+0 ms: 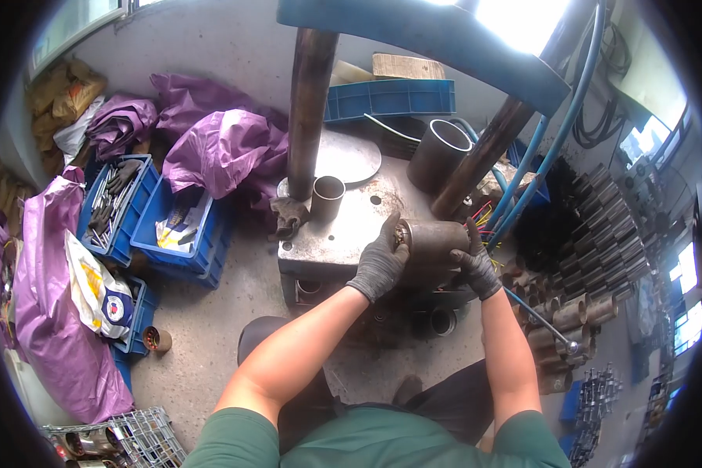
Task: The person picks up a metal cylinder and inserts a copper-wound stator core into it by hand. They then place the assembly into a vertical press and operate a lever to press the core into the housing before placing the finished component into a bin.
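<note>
A thick grey-brown metal cylinder (435, 248) lies sideways between my hands, over the front right part of a steel press table (320, 253). My left hand (381, 261), in a dark grey glove, is closed on its left end. My right hand (477, 261), gloved alike, grips the right end with the thumb on the near side. What the cylinder has inside cannot be made out. Farther back on the table stand a short upright metal tube (328, 199) and a wider dark tube (433, 168). A round metal plate (349, 160) lies behind the short tube.
Two steel columns (308, 109) and a blue crossbeam (429, 39) rise around the table. Blue hoses (526, 175) run down at the right, beside a stack of metal tubes (600, 234). Left are blue crates (117, 210) and purple sacks (222, 152). A wound metal ring (157, 339) stands on the floor.
</note>
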Demonstrator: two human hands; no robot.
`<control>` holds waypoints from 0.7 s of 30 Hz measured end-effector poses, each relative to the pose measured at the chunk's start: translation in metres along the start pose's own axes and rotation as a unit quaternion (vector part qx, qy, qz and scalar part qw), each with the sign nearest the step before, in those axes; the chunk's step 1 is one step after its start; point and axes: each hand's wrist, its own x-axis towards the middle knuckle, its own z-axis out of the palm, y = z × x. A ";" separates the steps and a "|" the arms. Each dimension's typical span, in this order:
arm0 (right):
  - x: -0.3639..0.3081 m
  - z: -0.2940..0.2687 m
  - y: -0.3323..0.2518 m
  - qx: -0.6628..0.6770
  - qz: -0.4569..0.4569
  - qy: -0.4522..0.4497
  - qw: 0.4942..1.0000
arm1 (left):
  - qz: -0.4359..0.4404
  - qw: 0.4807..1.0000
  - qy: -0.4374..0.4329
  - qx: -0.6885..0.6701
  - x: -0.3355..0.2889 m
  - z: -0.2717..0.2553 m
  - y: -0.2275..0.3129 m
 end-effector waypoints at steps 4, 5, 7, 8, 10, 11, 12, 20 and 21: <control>-0.002 0.006 -0.006 -0.042 0.030 0.050 0.997 | -0.008 0.998 0.039 -0.042 -0.009 0.002 0.001; -0.002 0.008 -0.015 -0.054 0.067 0.055 0.995 | -0.005 0.997 0.057 -0.060 -0.008 0.004 -0.004; -0.001 0.024 -0.034 -0.062 0.122 0.057 0.989 | 0.025 0.977 0.098 -0.187 0.000 0.002 -0.026; 0.000 0.030 -0.040 -0.058 0.141 0.056 0.987 | 0.002 0.967 0.108 -0.231 -0.001 -0.001 -0.034; -0.001 0.034 -0.044 -0.034 0.166 0.065 0.983 | -0.041 0.938 0.127 -0.320 -0.010 -0.020 -0.019; 0.000 0.031 -0.042 -0.014 0.170 0.067 0.983 | -0.073 0.925 0.134 -0.349 -0.017 -0.031 -0.011; 0.006 0.033 -0.041 0.006 0.172 0.063 0.983 | -0.044 0.936 0.177 -0.302 -0.018 -0.042 -0.015; 0.038 0.030 -0.017 0.025 0.088 0.127 0.988 | -0.102 0.902 0.317 -0.276 -0.002 -0.097 -0.048; 0.044 0.029 -0.014 0.018 0.079 0.139 0.987 | -0.087 0.890 0.329 -0.305 0.000 -0.102 -0.053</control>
